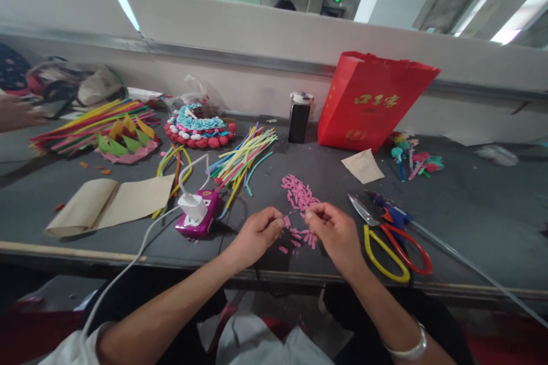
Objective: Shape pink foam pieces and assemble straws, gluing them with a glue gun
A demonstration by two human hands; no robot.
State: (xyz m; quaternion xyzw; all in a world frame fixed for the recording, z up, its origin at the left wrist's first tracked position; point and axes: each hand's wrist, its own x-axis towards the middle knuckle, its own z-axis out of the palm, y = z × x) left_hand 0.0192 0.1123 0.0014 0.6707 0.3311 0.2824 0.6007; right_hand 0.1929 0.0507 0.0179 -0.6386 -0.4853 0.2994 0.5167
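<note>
My left hand and my right hand rest near the front edge of the dark table, both with fingers curled in a pinch. The left fingertips pinch a small pink piece. The right thumb and forefinger press together on something too small to make out. Between and beyond the hands lies a scatter of small pink pieces. Scissors with one yellow and one red handle lie just right of my right hand, beside a blue glue gun.
A purple power strip with a white plug and cable sits left of my hands. Coloured strips, a beaded decoration, brown paper, a dark bottle and a red bag stand further back. Another person's hand shows at far left.
</note>
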